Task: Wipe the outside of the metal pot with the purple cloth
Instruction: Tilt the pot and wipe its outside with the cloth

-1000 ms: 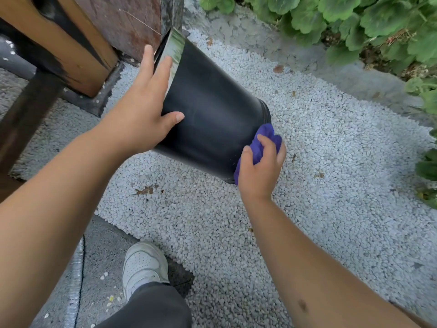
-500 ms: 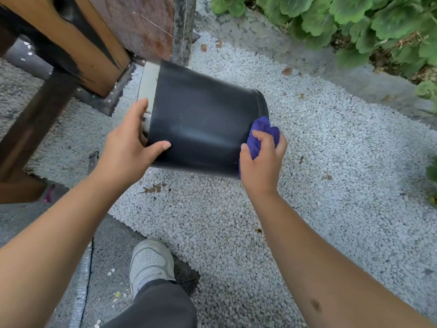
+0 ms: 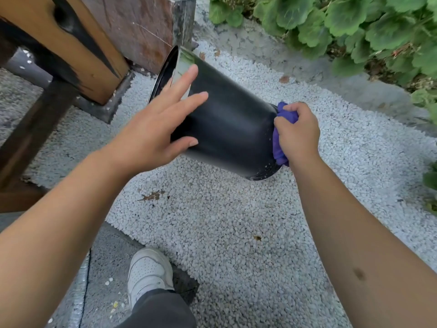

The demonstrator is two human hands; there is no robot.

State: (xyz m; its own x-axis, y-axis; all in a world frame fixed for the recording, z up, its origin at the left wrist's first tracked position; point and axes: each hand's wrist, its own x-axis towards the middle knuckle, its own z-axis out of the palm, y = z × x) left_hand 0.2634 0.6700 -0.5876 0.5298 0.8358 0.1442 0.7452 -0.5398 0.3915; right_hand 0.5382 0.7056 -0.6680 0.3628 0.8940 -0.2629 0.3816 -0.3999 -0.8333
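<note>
A tall black metal pot (image 3: pixel 231 129) with a shiny rim lies tilted on its side above white gravel, its mouth pointing up-left and its base to the right. My left hand (image 3: pixel 156 129) lies on the pot's side near the rim with fingers straight and spread. My right hand (image 3: pixel 296 133) grips the bunched purple cloth (image 3: pixel 279 147) and presses it against the pot's base edge. Most of the cloth is hidden under my fingers.
A thick wooden beam (image 3: pixel 78 50) and a stone slab (image 3: pixel 142 31) stand close behind the pot's mouth. Green leafy plants (image 3: pixel 354 27) border the gravel (image 3: pixel 236 221) at the upper right. My white shoe (image 3: pixel 149 271) stands on grey paving below.
The pot has tipped so its mouth points up-left again. My left hand let go of its grip and now lies flat with fingers spread. My right hand moved the cloth round onto the base.
</note>
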